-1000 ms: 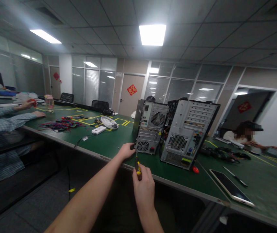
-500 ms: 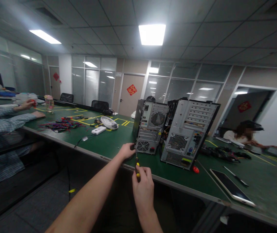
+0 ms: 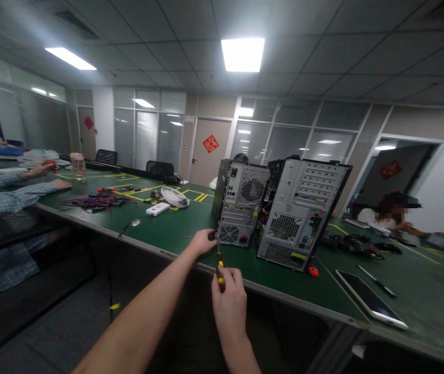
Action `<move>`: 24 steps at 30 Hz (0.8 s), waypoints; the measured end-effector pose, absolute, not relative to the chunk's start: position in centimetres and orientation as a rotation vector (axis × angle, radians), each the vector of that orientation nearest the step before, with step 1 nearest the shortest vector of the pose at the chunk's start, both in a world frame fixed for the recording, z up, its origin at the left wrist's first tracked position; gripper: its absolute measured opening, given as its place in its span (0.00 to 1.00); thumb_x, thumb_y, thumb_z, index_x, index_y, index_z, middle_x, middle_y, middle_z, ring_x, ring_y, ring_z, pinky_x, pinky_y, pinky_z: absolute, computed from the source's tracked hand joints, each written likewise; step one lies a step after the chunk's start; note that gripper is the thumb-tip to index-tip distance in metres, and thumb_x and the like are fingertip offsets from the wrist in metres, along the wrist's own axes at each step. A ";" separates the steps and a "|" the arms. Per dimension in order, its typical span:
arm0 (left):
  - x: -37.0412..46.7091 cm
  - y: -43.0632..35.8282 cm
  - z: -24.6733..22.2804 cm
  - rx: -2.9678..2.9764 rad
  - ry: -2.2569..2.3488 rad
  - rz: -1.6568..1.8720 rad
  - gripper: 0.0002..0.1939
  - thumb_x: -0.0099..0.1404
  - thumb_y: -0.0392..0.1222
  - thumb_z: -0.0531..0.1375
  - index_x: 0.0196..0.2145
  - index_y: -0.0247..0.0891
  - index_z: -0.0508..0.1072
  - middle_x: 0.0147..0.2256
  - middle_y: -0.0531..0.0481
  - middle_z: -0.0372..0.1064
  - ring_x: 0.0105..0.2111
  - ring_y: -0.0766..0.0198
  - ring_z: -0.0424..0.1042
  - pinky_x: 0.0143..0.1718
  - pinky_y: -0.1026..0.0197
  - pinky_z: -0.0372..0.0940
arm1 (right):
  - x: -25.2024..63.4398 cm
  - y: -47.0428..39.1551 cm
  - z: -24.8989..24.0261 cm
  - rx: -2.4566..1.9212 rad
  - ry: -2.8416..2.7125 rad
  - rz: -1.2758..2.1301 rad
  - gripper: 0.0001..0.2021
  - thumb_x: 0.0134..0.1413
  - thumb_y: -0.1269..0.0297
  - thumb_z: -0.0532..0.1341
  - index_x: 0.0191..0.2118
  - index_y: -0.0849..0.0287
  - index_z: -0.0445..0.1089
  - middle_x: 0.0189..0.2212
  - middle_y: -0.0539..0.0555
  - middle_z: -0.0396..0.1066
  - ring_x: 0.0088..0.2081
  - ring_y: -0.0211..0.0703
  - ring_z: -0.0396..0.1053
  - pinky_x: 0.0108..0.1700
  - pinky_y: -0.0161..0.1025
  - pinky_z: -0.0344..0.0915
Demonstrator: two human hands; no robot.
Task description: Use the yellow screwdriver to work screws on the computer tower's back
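Two computer cases stand upright on the green table, their backs facing me. My right hand (image 3: 230, 293) grips a yellow-and-black screwdriver (image 3: 220, 265), its shaft pointing up to the lower left corner of the smaller computer case (image 3: 241, 208). My left hand (image 3: 203, 242) rests on the table against that same corner, beside the screwdriver's tip. Its fingers are partly hidden at the case's edge, so whether they hold anything does not show. Right of it stands the larger computer case (image 3: 294, 213), with a red object (image 3: 313, 271) at its foot.
A phone (image 3: 372, 299) and a thin tool (image 3: 377, 281) lie at right, near black cables (image 3: 362, 245). Leftward are coloured wires (image 3: 97, 201), a white round fan part (image 3: 175, 196) and a white adapter (image 3: 158, 209). One person sits left, another at far right. The table edge (image 3: 284, 296) runs before me.
Both hands and the screwdriver keep practically the same position at the smaller case's corner. The whole view has shifted very slightly.
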State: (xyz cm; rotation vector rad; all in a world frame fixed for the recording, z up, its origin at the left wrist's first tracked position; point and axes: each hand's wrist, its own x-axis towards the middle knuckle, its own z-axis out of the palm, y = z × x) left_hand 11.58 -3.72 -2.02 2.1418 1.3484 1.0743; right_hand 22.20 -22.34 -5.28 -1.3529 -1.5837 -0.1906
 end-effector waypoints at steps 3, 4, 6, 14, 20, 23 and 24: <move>11.5 -3.7 -2.1 2.143 1.351 1.081 0.20 0.61 0.40 0.63 0.51 0.38 0.78 0.49 0.44 0.78 0.49 0.56 0.76 0.51 0.63 0.67 | 22.3 -22.4 -5.2 -1.346 -1.583 -0.191 0.13 0.66 0.66 0.54 0.48 0.59 0.74 0.42 0.58 0.70 0.39 0.46 0.74 0.42 0.40 0.71; 11.5 -3.7 -2.1 2.141 1.352 1.083 0.19 0.61 0.40 0.63 0.51 0.38 0.78 0.49 0.44 0.78 0.49 0.56 0.76 0.51 0.63 0.67 | 22.3 -22.4 -5.2 -1.340 -1.578 -0.194 0.13 0.66 0.65 0.54 0.48 0.58 0.74 0.43 0.58 0.70 0.40 0.46 0.74 0.43 0.41 0.71; 11.5 -3.8 -2.1 2.133 1.346 1.084 0.19 0.61 0.39 0.63 0.50 0.39 0.78 0.49 0.45 0.78 0.50 0.57 0.76 0.51 0.63 0.67 | 22.3 -22.4 -5.1 -1.336 -1.572 -0.189 0.12 0.66 0.65 0.55 0.48 0.57 0.74 0.42 0.57 0.70 0.40 0.46 0.74 0.43 0.41 0.70; 11.5 -3.8 -2.0 2.130 1.342 1.079 0.20 0.61 0.39 0.64 0.52 0.38 0.78 0.50 0.45 0.77 0.50 0.57 0.76 0.52 0.64 0.67 | 22.3 -22.3 -5.1 -1.333 -1.540 -0.121 0.10 0.65 0.64 0.57 0.46 0.59 0.73 0.39 0.56 0.71 0.39 0.46 0.74 0.41 0.40 0.70; 11.6 -3.2 -2.5 2.148 1.319 1.084 0.21 0.61 0.39 0.64 0.52 0.36 0.77 0.49 0.44 0.78 0.50 0.57 0.76 0.51 0.63 0.67 | 22.5 -22.0 -5.2 -1.338 -1.481 -0.066 0.10 0.65 0.61 0.58 0.43 0.59 0.74 0.36 0.55 0.71 0.35 0.44 0.72 0.38 0.38 0.69; 11.6 -3.0 -2.6 2.158 1.316 1.087 0.20 0.61 0.40 0.63 0.51 0.37 0.78 0.49 0.45 0.78 0.50 0.57 0.76 0.50 0.63 0.67 | 22.6 -22.0 -5.1 -1.347 -1.474 -0.055 0.10 0.65 0.60 0.57 0.42 0.59 0.73 0.36 0.55 0.71 0.34 0.43 0.72 0.37 0.37 0.69; 11.6 -3.0 -2.7 2.161 1.318 1.089 0.19 0.61 0.40 0.64 0.51 0.37 0.78 0.48 0.45 0.78 0.49 0.57 0.76 0.50 0.63 0.67 | 22.6 -22.0 -5.1 -1.353 -1.480 -0.057 0.10 0.65 0.60 0.57 0.42 0.59 0.73 0.36 0.55 0.70 0.35 0.44 0.72 0.37 0.38 0.69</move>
